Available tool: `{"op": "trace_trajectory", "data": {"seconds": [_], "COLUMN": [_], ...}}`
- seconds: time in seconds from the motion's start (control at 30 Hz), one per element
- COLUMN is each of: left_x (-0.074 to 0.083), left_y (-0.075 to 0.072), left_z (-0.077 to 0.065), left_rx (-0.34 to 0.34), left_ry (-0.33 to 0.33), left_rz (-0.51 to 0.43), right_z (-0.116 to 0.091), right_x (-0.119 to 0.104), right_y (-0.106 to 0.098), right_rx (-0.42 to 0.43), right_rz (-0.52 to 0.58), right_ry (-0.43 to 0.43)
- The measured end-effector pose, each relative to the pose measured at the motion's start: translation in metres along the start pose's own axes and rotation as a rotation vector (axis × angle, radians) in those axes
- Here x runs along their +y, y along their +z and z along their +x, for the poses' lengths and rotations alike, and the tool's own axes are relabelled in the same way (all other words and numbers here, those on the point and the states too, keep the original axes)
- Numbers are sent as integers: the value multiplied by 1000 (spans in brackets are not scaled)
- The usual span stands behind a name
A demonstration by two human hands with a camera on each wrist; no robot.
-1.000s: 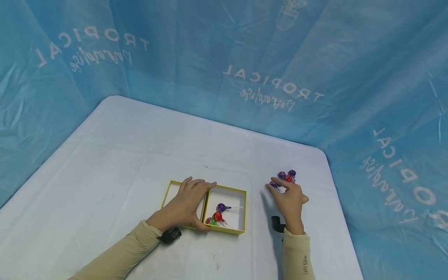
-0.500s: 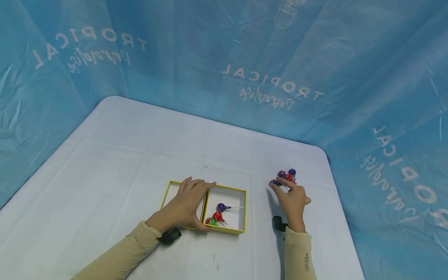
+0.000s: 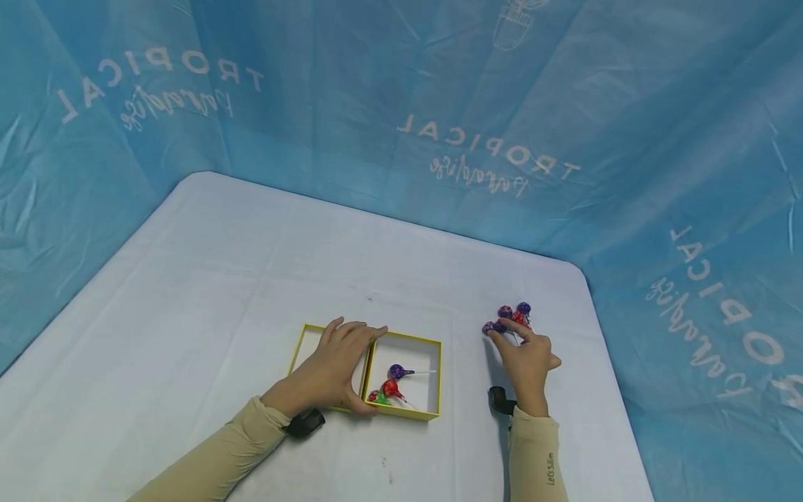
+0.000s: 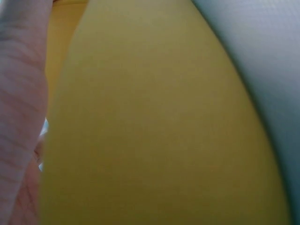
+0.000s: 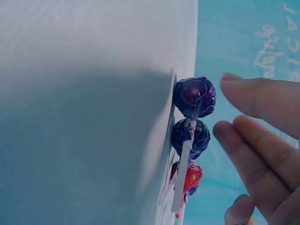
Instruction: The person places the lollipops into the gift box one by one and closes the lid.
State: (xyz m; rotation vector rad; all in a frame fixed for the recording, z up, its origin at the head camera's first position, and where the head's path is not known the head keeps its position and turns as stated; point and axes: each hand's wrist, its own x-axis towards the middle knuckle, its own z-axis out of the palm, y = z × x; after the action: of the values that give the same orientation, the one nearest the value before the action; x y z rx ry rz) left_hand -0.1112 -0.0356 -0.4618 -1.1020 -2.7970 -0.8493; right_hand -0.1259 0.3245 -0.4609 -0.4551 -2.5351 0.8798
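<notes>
Just off our right grip (image 3: 528, 357), thumb (image 5: 260, 98) and fingers (image 5: 248, 164) spread, we have a purple lollipop (image 5: 194, 96), stick (image 5: 182, 180) running rightward; our left hand (image 3: 330, 367), farther, clasps the yellow box (image 3: 408, 414).

A big blue cloth (image 3: 351, 90) hangs along the left, back and right sides of the white table (image 3: 219, 265). It has lots of wrinkles. White letters (image 3: 159, 59) on it say "TROPICAL paradise," but they are backwards, and they show on all three sides. Near the top is a white drawing (image 3: 512, 31) of a potted plant. The table has round far corners and small dark spots (image 3: 369, 298).
</notes>
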Motion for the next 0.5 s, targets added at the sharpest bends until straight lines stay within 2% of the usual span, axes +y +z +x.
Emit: {"op": "trace_trajectory", "data": {"seconds": [0.23, 0.5], "left_x": [1, 1], "left_y": [-1, -1], "left_z": [0, 0], "left_rx": [4, -2], "left_ry": [-6, -1], "left_rz": [-7, 2], "right_z": [2, -1], "right_x": [2, 3], "right_y": [1, 1], "right_rx": [-1, -13], "right_rz": [-19, -25], "right_ry": [-11, 30]}}
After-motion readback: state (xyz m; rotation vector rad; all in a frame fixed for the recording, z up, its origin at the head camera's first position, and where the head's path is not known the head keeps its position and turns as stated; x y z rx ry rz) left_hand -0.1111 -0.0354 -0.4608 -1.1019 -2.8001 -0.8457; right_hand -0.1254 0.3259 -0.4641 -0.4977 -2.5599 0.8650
